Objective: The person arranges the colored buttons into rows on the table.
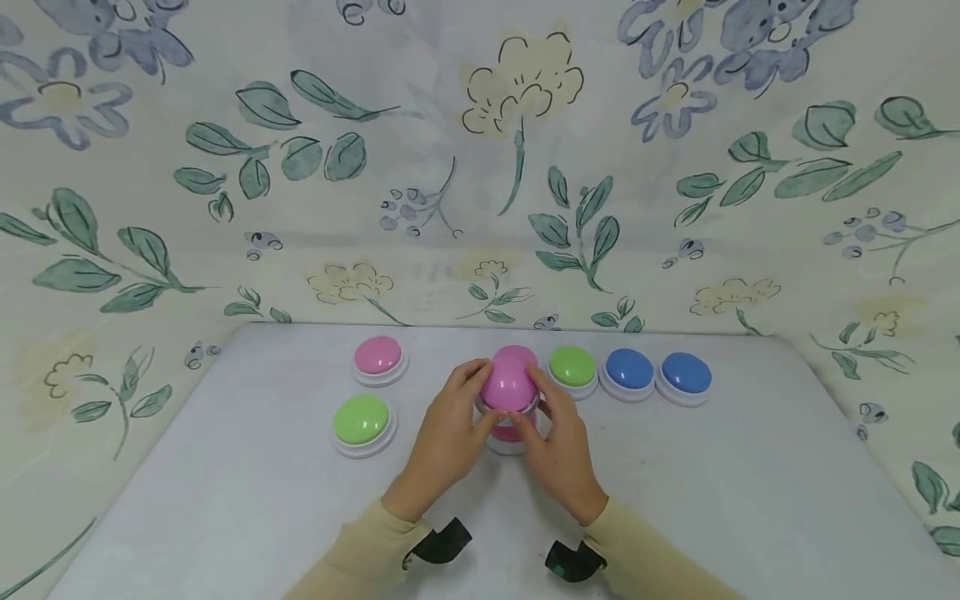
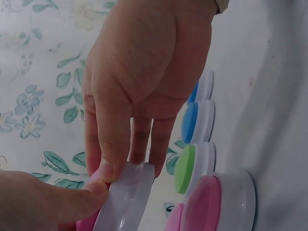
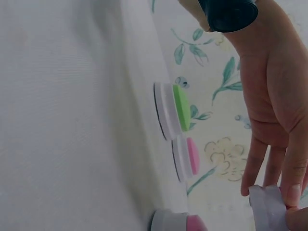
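Note:
A push button with a glossy pink dome [image 1: 510,385] and white base is held between both hands, raised above the table. My left hand [image 1: 445,437] grips its left side, the thumb at the near edge and fingers around the rim. Opposite, my right hand [image 1: 561,454] grips the right side in the same way, the thumbs close together. Below the held button stands another pink button [image 1: 506,434] on the table, partly covered by it and the hands. Behind it a further pink button [image 1: 517,352] shows only its top. The held button's white base [image 2: 126,197] appears in the left wrist view.
To the right, a green button [image 1: 573,366] and two blue buttons [image 1: 629,368] stand in a row. At left are a pink button [image 1: 378,355] and a green button [image 1: 361,419]. A floral cloth [image 1: 420,192] hangs behind the white table [image 1: 225,500].

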`<state>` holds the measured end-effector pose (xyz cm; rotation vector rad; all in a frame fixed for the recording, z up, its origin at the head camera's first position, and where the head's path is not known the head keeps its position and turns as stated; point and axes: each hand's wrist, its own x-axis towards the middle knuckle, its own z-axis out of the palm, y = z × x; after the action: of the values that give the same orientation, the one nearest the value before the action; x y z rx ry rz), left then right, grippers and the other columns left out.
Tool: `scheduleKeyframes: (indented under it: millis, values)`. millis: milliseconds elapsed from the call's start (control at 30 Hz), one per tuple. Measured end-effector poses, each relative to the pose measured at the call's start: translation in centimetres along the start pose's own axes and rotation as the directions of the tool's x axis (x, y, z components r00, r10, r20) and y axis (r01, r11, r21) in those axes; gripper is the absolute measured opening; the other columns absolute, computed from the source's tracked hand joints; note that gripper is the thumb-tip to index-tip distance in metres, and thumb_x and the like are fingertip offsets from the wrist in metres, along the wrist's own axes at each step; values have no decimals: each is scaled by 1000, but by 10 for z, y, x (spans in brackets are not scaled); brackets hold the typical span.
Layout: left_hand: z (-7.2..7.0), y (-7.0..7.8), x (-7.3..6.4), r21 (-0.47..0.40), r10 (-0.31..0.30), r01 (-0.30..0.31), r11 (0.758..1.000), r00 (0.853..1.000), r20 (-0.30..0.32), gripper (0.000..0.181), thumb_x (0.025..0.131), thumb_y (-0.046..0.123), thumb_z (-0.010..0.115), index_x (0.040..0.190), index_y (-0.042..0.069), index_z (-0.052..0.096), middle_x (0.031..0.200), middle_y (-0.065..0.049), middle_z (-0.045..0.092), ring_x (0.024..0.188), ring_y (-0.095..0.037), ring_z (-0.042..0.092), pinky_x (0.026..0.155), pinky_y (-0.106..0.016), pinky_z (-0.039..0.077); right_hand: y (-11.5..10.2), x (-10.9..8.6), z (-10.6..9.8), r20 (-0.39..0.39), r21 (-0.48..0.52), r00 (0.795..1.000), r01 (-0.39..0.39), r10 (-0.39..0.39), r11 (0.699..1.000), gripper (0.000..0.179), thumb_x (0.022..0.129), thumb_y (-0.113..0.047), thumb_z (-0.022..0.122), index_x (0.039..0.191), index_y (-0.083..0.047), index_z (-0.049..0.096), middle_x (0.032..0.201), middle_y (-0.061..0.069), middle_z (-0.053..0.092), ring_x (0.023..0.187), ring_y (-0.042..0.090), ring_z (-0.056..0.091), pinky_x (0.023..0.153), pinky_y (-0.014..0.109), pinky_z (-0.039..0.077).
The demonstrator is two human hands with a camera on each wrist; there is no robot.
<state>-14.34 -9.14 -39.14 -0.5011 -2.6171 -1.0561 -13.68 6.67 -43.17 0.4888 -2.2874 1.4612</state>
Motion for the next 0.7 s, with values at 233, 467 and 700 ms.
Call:
scheduleKeyframes:
  millis: [233, 467, 700]
  values:
    - [12, 5, -1, 16, 25, -25, 1000, 1000, 7, 64, 85, 9, 81, 139, -10, 53, 141, -21, 52, 127, -33, 57, 103, -41, 49, 8, -7, -9, -7, -13, 1000, 7, -7, 1000, 61, 95, -8, 69, 150, -2, 43, 149, 20, 47, 132, 38, 50, 102, 51, 50]
    - [24, 11, -2, 17, 59, -59, 998, 998, 10, 64, 85, 10, 80, 138, -12, 52, 141, -23, 51, 119, -31, 61, 94, -38, 56, 13, -13, -20, -7, -5, 1000, -20, 20, 1000, 63, 93, -4, 70, 150, -2, 43, 147, 19, 49, 131, 38, 50, 101, 52, 50]
    - [34, 19, -3, -10, 84, -84, 996, 996, 7, 61, 87, 10, 78, 138, -13, 52, 140, -22, 51, 101, -25, 64, 80, -31, 60, 18, -18, -32, -10, -34, 999, -50, 49, 998, 63, 92, -5, 71, 150, -3, 44, 147, 17, 50, 133, 35, 50, 102, 45, 49]
